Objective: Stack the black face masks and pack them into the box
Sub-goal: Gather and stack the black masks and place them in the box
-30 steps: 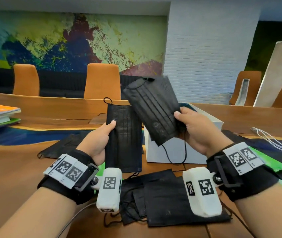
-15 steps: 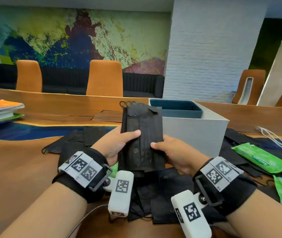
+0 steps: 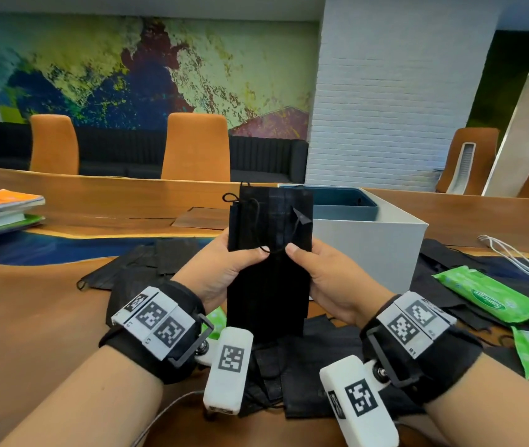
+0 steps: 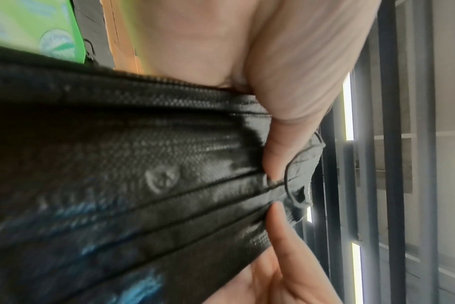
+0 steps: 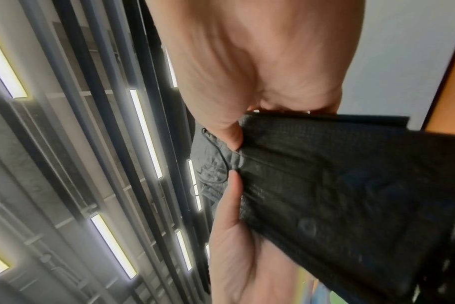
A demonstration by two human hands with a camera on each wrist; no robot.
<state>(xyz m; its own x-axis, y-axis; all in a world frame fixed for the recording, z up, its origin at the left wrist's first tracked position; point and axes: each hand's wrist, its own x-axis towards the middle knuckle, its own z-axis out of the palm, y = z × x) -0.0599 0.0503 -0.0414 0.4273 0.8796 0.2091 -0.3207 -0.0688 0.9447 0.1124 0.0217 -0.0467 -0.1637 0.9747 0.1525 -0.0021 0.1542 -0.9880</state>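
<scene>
With my left hand (image 3: 224,272) and right hand (image 3: 327,279) both grasping the upright stack of black face masks (image 3: 269,253) before the box (image 3: 369,243), aligning was in hand; the next move, I judged, called for adding loose masks (image 3: 305,375).

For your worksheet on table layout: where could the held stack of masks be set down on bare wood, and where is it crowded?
Bare table lies left of the loose masks. Crowded: masks and green packets right of the box.

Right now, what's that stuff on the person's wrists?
Both forearms are bare, no sleeves. Each wrist wears a wide black strap topped by a white plate printed with black-and-white square codes. A white camera block with another code hangs under each wrist, and a thin grey cable trails from the left one.
</scene>
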